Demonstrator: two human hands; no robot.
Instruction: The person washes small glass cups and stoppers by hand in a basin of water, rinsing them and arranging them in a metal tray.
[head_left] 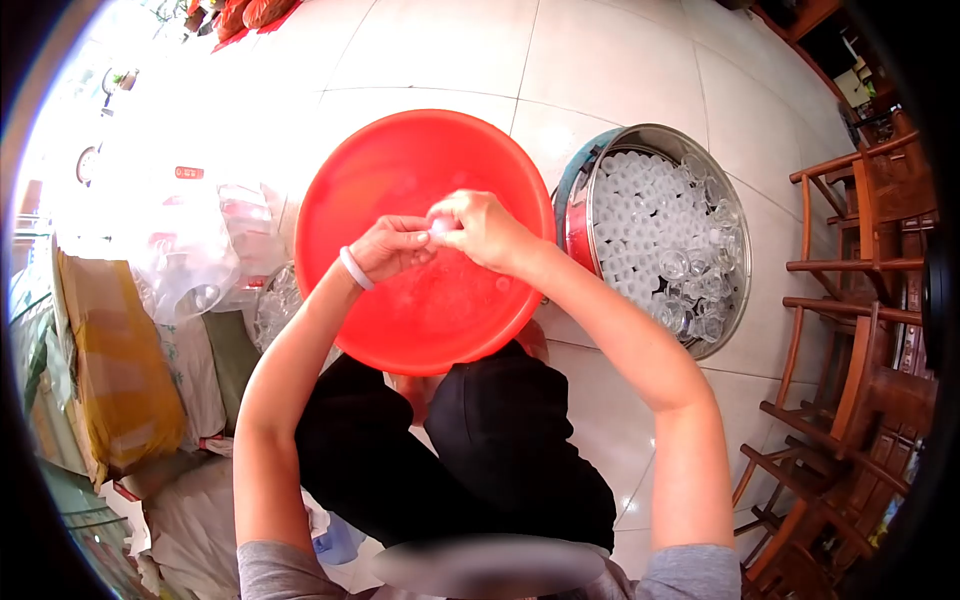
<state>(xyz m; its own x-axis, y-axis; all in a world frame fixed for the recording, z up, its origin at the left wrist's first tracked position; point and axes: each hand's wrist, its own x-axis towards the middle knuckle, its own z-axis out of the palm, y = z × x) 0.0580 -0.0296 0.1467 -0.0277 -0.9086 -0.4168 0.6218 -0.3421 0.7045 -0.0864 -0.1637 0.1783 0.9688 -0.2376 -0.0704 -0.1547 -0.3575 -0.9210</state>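
Observation:
My left hand (390,248), with a white bangle at the wrist, and my right hand (485,228) meet above a large red plastic basin (425,330). Both are closed, thumbs and fingertips pinching a small whitish translucent piece (441,227) between them. Fingers cover most of it, so its exact kind is unclear. To the right stands a round metal pan (742,300), holding many small translucent plastic pieces (645,215) and several clear, rounded plastic pieces (690,275). A few faint pale spots show on the basin's floor.
Wooden chairs (850,380) line the right side. On the left are clear plastic bags (185,255), a taped cardboard box (120,360) and sacks (205,510). The basin sits on pale floor tiles (430,50) in front of my knees (510,400).

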